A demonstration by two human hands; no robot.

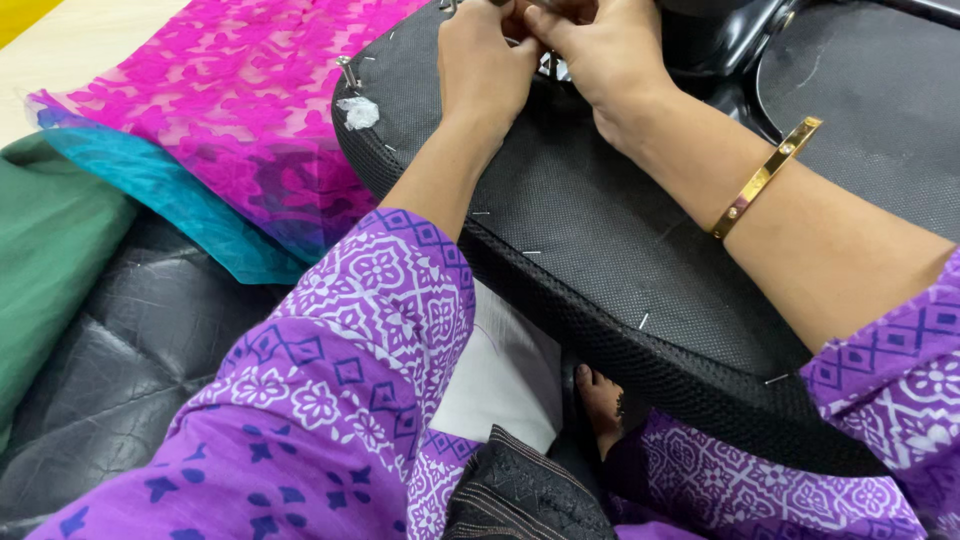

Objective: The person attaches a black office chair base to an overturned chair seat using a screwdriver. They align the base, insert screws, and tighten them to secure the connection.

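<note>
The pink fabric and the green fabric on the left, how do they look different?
The pink fabric carries a busy magenta pattern on a paler ground, with a teal border; the green fabric is plain and one colour. The pink fabric looks thin and is spread fairly flat, reaching the black padded seat; the green fabric looks thicker, bunched at the left edge, away from the seat. Both lie partly on the black quilted cushion, and neither hand touches them.
</note>
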